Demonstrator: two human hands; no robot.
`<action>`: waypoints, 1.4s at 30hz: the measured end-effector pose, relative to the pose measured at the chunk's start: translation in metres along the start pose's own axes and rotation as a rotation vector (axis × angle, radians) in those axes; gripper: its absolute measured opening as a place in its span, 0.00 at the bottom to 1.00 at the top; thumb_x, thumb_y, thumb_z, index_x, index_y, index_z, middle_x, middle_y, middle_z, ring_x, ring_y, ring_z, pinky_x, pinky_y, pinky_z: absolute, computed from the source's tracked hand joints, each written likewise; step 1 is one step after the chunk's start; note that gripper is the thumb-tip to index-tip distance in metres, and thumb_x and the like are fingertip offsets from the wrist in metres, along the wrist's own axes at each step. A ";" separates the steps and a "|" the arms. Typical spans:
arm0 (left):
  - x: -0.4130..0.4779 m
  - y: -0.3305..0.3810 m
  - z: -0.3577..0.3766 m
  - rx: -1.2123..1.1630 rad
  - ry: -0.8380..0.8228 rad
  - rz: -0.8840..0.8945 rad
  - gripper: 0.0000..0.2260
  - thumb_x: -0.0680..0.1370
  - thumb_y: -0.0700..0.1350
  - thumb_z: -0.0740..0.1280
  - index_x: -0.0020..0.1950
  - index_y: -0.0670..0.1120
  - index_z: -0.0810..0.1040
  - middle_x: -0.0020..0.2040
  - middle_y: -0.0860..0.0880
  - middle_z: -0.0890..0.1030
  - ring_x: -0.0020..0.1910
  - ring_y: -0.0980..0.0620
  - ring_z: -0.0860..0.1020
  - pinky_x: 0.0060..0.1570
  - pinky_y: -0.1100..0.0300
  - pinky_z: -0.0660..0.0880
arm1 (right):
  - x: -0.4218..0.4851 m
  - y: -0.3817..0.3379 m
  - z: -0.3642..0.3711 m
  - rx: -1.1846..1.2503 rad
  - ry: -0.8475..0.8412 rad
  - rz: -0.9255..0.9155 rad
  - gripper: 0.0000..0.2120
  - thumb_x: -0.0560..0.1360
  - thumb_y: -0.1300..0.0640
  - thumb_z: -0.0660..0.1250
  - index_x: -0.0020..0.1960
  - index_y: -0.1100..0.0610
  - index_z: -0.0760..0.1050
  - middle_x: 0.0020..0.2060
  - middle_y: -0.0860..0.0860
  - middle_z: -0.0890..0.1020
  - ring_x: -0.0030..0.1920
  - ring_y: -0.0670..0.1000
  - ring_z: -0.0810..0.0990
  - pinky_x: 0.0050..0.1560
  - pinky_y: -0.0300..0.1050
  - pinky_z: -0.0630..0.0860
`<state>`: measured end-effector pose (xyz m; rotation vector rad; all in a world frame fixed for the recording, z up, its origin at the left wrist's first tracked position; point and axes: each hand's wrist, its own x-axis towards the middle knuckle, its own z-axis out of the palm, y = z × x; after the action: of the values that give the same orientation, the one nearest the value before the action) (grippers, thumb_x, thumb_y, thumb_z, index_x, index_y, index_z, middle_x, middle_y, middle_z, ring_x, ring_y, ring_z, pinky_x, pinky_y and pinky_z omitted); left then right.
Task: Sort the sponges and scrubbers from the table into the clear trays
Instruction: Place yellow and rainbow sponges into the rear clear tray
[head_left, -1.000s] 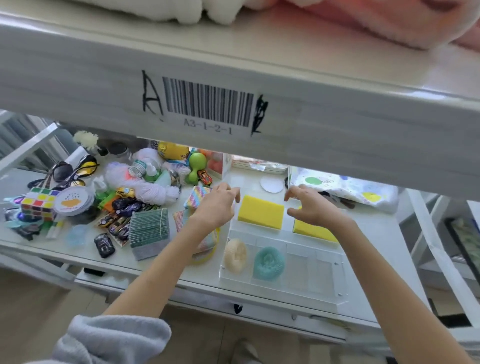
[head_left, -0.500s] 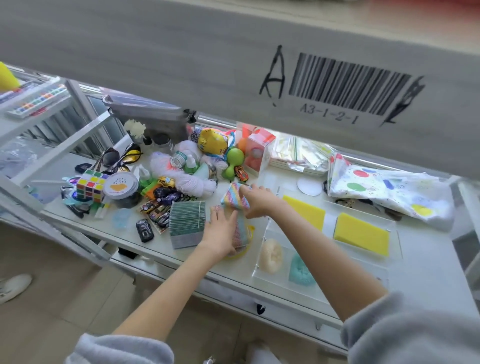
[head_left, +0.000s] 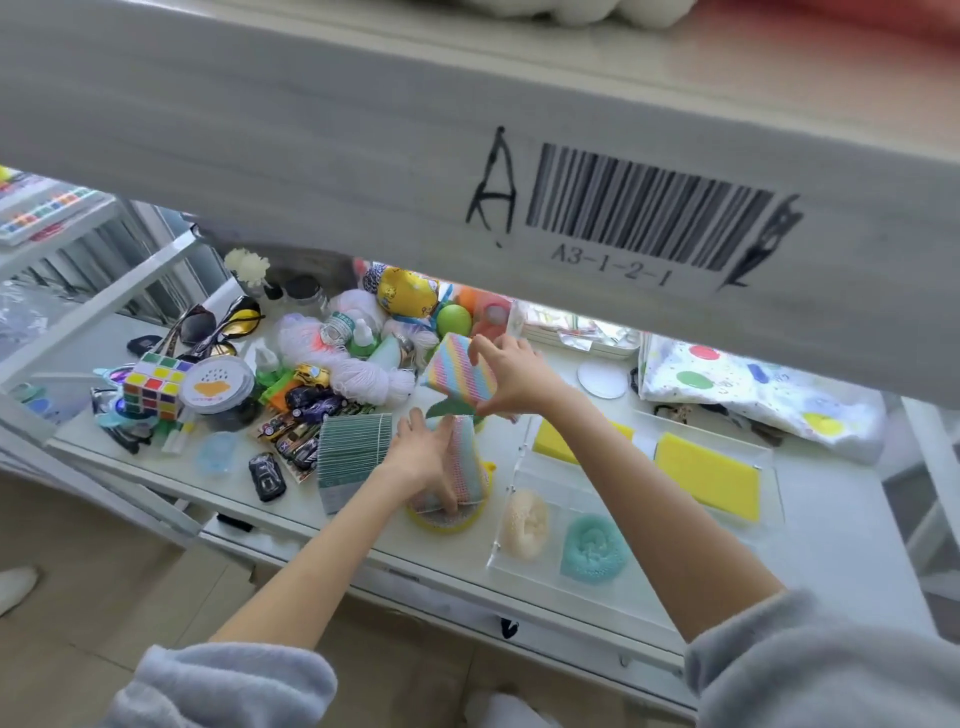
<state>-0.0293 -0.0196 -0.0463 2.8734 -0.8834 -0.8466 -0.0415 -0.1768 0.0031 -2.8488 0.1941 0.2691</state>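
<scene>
My right hand (head_left: 511, 374) grips a rainbow-striped sponge (head_left: 457, 375) and holds it tilted above the table. Just below, my left hand (head_left: 423, 457) is closed on a second striped sponge (head_left: 467, 465) that stands on a yellow-rimmed scrubber (head_left: 441, 519). To the right lie the clear trays (head_left: 769, 525): the near one holds a beige scrubber (head_left: 525, 525) and a teal scrubber (head_left: 594, 545). The far tray holds two yellow sponges (head_left: 706, 475), the other one (head_left: 558, 441) partly behind my right arm.
A green-grey stack of cloths (head_left: 353, 449) stands left of my left hand. Toy cars (head_left: 291, 436), a puzzle cube (head_left: 153, 384), yarn (head_left: 358, 374), sunglasses (head_left: 218, 327) and bottles crowd the table's left. A dotted bag (head_left: 753, 384) lies at the back right. The shelf beam (head_left: 623, 156) hangs overhead.
My right hand has lifted the rainbow sponge off the table. My left hand went from resting flat to gripping the second striped sponge. The camera view has shifted slightly.
</scene>
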 end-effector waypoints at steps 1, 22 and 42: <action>-0.002 0.002 -0.004 -0.004 0.014 -0.001 0.50 0.61 0.54 0.79 0.74 0.46 0.54 0.68 0.36 0.59 0.70 0.36 0.60 0.70 0.45 0.62 | -0.008 0.006 -0.011 0.063 0.005 0.018 0.28 0.67 0.52 0.73 0.64 0.53 0.66 0.57 0.56 0.76 0.55 0.58 0.74 0.51 0.49 0.71; -0.013 0.163 -0.024 0.048 0.150 0.113 0.48 0.63 0.65 0.74 0.75 0.54 0.52 0.65 0.38 0.65 0.63 0.39 0.68 0.57 0.52 0.73 | -0.211 0.182 -0.027 0.153 -0.038 0.439 0.32 0.65 0.45 0.76 0.63 0.44 0.63 0.62 0.52 0.70 0.61 0.53 0.67 0.51 0.46 0.68; -0.018 0.151 -0.014 0.207 0.246 0.059 0.46 0.67 0.75 0.57 0.71 0.40 0.63 0.69 0.38 0.66 0.64 0.42 0.69 0.65 0.52 0.68 | -0.191 0.177 -0.019 0.163 -0.107 0.279 0.30 0.67 0.54 0.75 0.64 0.44 0.65 0.71 0.49 0.63 0.70 0.54 0.61 0.65 0.52 0.70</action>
<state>-0.1119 -0.1389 0.0002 3.0160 -1.0758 -0.4045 -0.2522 -0.3308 0.0143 -2.6333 0.5654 0.4384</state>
